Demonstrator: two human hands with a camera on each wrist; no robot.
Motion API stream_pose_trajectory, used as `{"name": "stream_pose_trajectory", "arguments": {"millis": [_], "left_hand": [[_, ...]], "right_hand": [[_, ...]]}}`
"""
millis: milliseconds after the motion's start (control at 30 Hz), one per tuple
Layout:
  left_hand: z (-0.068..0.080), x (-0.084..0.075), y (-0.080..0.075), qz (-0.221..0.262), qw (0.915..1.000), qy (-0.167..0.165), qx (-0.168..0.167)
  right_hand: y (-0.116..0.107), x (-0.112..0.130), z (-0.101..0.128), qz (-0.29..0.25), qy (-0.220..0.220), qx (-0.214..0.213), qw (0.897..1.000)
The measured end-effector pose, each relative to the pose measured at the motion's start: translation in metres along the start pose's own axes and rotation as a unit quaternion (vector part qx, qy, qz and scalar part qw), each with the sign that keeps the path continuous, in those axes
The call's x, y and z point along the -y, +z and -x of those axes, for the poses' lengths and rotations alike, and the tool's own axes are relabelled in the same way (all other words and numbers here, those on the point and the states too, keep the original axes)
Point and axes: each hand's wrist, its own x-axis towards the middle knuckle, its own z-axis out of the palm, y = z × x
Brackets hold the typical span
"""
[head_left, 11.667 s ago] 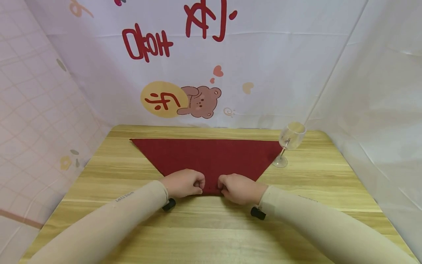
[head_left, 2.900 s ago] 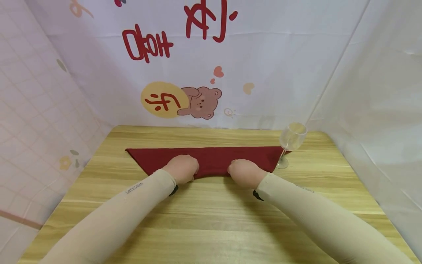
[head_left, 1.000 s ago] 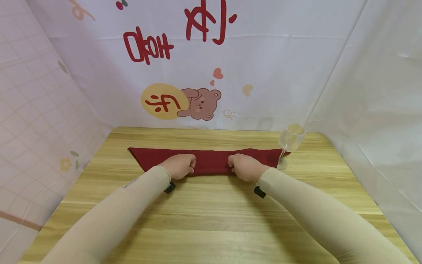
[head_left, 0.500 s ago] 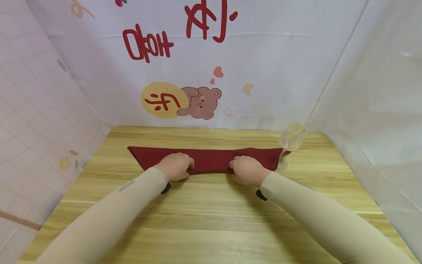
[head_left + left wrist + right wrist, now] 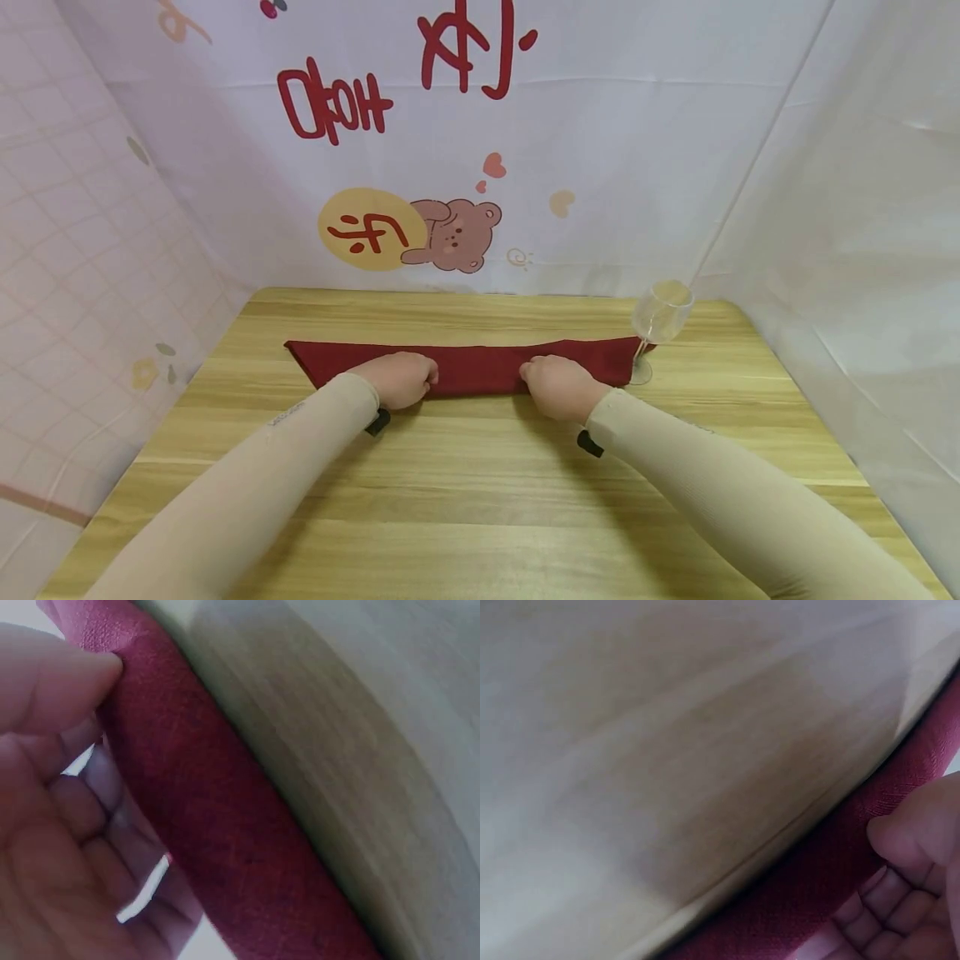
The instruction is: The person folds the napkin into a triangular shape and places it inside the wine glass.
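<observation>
Gripping the near edge of a dark red cloth (image 5: 472,367), the left hand (image 5: 397,379) and the right hand (image 5: 558,385) sit side by side with a bare stretch of fabric between them. Each hand has its fingers curled over the folded edge, thumb pressed against it; the wrist views show the thumb on the weave and the fingers bent under. The cloth is folded into a long narrow band, its long axis running crosswise from beyond the left hand to beyond the right hand. Its end past the left hand tapers to a slanted point; its end past the right hand reaches the foot of a clear wine glass (image 5: 660,321), which stands upright just outside that hand. The fabric is a coarse, matte weave, deep red, with a thick rounded fold along the side nearest the hands. It lies flat on the pale wooden counter (image 5: 480,483), just ahead of both hands.
</observation>
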Motion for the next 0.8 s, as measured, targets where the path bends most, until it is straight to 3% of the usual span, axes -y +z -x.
{"name": "stream_pose_trajectory", "arguments": {"millis": [167, 433, 633, 800], "left_hand": [[-0.001, 0.001, -0.005, 0.03, 0.9989, -0.01, 0.033], [-0.008, 0.007, -0.014, 0.044, 0.9978, -0.017, 0.046], [-0.012, 0.011, -0.014, 0.059, 0.9974, -0.027, 0.031], [-0.013, 0.009, -0.009, 0.025, 0.9995, -0.016, -0.011]], "right_hand": [[0.001, -0.005, -0.003, -0.051, 0.014, 0.023, 0.998], [0.002, -0.014, -0.012, -0.081, 0.022, 0.048, 0.995], [0.003, -0.02, -0.015, -0.123, 0.048, 0.022, 0.991], [0.008, -0.022, -0.016, -0.097, 0.048, -0.02, 0.994]]}}
